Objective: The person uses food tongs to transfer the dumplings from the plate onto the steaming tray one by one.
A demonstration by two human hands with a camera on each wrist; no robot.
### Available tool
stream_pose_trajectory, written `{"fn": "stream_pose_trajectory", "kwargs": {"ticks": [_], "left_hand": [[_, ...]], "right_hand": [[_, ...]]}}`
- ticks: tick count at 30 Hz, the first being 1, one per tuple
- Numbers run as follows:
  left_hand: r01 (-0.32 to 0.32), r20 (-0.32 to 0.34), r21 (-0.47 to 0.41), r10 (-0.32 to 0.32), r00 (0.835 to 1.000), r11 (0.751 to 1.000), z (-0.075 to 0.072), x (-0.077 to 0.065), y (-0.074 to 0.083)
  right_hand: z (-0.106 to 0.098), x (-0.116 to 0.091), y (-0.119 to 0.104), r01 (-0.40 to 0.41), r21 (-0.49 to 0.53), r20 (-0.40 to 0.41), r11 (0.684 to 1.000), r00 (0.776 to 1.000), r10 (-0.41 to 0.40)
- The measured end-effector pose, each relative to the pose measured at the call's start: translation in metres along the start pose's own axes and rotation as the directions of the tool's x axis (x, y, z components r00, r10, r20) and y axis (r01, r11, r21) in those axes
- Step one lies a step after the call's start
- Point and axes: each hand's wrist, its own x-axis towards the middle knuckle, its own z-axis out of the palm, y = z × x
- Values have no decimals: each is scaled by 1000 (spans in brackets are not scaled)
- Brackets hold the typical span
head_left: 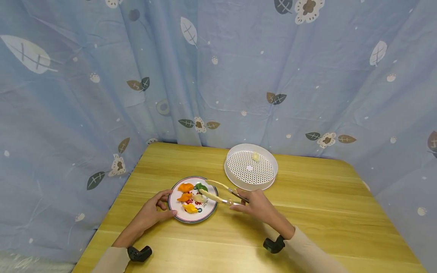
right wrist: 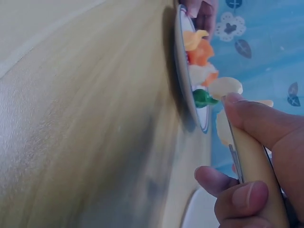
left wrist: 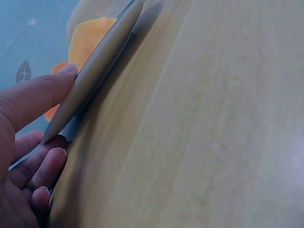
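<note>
From where I operate, I see the left hand [head_left: 153,211] pinching the left rim of the plate [head_left: 206,212], thumb above and other fingers at the edge and beneath. My right-hand view shows the right hand [head_left: 257,204] with its fingers curled round the tongs [head_left: 214,196]. Their pale tips stand apart over the plate's right side, by the green piece [head_left: 200,186]; I cannot tell whether they touch it. On the plate I also count two orange pieces [head_left: 186,187], a yellow piece [head_left: 190,208] and a cream piece [head_left: 199,198]. Beyond, on the worktop [head_left: 218,246], a perforated white tray [head_left: 244,182] holds one pale piece [head_left: 255,156].
</note>
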Motion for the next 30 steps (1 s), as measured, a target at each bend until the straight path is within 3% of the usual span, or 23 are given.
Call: {"fn": "stream_pose_trajectory", "kwargs": {"ticks": [10, 30], "left_hand": [[8, -4, 10, -8, 1000, 1000, 0, -1, 2], [3, 1, 1, -3, 1000, 1000, 0, -1, 3]], "right_hand": [[12, 3, 3, -33, -55, 57, 998, 998, 36], [11, 6, -1, 18, -99, 71, 995, 997, -11]]}}
